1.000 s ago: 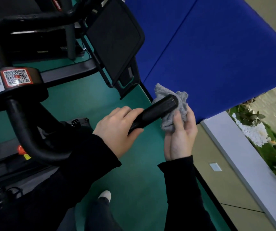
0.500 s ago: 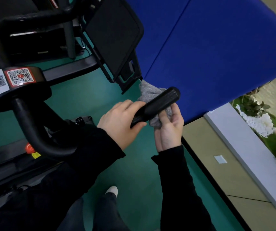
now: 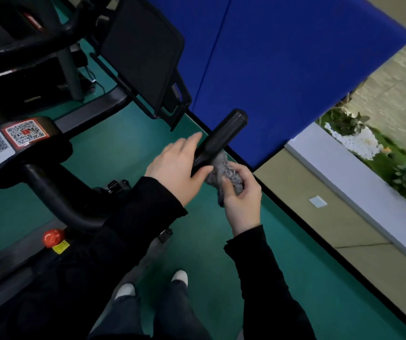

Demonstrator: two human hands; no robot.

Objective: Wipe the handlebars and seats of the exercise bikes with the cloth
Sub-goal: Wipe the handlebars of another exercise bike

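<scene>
Padding (image 3: pixel 283 69), smooth and deep blue with one straight seam, rises beyond the fingertips of both hands, and matte green flooring (image 3: pixel 283 266) spreads beneath them. Left of the fingers I see the exercise bike (image 3: pixel 57 192), glossy black tubing bent in broad curves, with a flat, black, rectangular screen (image 3: pixel 143 52) above the fingertips. The handlebar grip (image 3: pixel 224 133), a rounded black cylinder with a blunt end, slants up and away between the two hands. The left hand (image 3: pixel 175 168) lies against it, fingers straight and close together on its far side, thumb along the near side. The right hand (image 3: pixel 242 202), just below, curls its fingers round the cloth (image 3: pixel 224 171), a nubby grey wad that touches the grip's underside beside the left thumb. Far left of the fingers sit two square code stickers (image 3: pixel 25 132), and lower down a small red knob (image 3: pixel 52 238).
</scene>
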